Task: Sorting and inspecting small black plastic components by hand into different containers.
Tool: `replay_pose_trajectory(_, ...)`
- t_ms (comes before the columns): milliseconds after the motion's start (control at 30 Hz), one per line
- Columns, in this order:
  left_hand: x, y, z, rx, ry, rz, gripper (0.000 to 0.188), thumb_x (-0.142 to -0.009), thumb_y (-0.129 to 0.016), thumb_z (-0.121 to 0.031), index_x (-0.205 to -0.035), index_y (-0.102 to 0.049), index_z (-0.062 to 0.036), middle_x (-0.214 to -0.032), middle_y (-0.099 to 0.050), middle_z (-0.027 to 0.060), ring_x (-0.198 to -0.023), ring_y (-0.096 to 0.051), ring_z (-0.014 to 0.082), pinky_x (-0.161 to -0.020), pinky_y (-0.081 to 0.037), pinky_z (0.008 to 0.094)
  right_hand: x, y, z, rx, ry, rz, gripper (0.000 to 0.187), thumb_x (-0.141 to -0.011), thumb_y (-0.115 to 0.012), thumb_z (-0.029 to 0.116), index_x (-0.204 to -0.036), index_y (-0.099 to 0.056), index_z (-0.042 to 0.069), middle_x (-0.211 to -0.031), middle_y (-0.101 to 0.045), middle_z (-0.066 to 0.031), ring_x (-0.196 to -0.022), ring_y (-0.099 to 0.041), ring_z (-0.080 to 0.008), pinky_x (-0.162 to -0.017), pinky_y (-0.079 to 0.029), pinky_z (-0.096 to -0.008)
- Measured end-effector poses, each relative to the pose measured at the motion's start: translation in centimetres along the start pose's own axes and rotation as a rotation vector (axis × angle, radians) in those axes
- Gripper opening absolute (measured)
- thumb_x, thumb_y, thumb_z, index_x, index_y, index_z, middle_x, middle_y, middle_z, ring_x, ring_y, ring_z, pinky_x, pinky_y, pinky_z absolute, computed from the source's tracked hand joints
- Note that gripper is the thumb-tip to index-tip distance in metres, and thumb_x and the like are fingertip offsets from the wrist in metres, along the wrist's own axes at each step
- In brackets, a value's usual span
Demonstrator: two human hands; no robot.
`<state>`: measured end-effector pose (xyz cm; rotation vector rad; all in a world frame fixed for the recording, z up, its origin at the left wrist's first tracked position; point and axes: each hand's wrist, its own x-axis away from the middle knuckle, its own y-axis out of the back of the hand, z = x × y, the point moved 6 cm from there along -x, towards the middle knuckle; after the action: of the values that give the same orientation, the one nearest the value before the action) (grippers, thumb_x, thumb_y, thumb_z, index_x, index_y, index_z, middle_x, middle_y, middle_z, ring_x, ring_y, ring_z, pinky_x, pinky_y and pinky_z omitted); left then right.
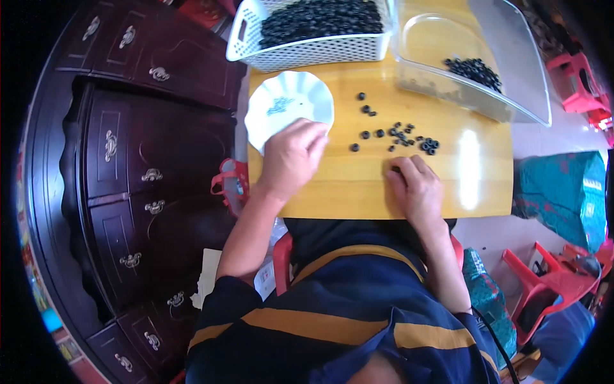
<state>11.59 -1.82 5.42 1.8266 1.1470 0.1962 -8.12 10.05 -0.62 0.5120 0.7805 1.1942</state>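
A white dish with a scalloped rim (317,89) stands at the table's left, with a cluster of tiny thin greyish pieces (279,105) in it. Over the dish's near right edge is my left hand (294,153), its fingers pinched together; whatever they hold is hidden. My right hand (417,185) rests low on the table, thumb and forefinger closed around a small black part (396,169), mostly covered by the fingers. Just beyond it lie several loose black ring-shaped parts (430,146), some with a visible hole, scattered across the middle of the table.
A white perforated basket (313,52) full of black parts stands at the back. Right of it, a clear plastic bin (473,102) holds a smaller heap of black parts (474,72). The wooden table (345,198) has dark drawers (160,128) to its left and red stools (537,288) at right.
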Motion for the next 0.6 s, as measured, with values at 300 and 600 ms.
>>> replay_pose_trajectory(300, 0.7, 4.9, 9.6, -0.371, 0.152, -0.114, 0.012, -0.082, -0.072, -0.008, -0.093, -0.072, -0.0042, -0.089, -0.07, 0.0114, -0.077, -0.069, 0.0303, -0.067, -0.055, 0.0383, 0.4, 0.7, -1.3, -0.929, -0.391, 0.048, 0.013, -0.094, -0.064, 0.001, -0.103, -0.055, 0.004, -0.087, -0.057, 0.0038, -0.076, -0.052, -0.0036, -0.07, -0.042, -0.0193)
replay_pose_trajectory(600, 0.3, 3.9, 11.0, -0.504, 0.224, -0.005, 0.017, -0.081, -0.073, -0.012, -0.097, -0.071, -0.0064, -0.088, -0.067, 0.0106, -0.082, -0.068, 0.0313, -0.071, -0.054, 0.042, 1.9, 0.5, -1.5, -0.909, -0.398, -0.006, 0.024, -0.096, -0.064, 0.005, -0.119, -0.066, 0.002, -0.092, -0.057, 0.0042, -0.083, -0.052, -0.0045, -0.076, -0.041, -0.0188)
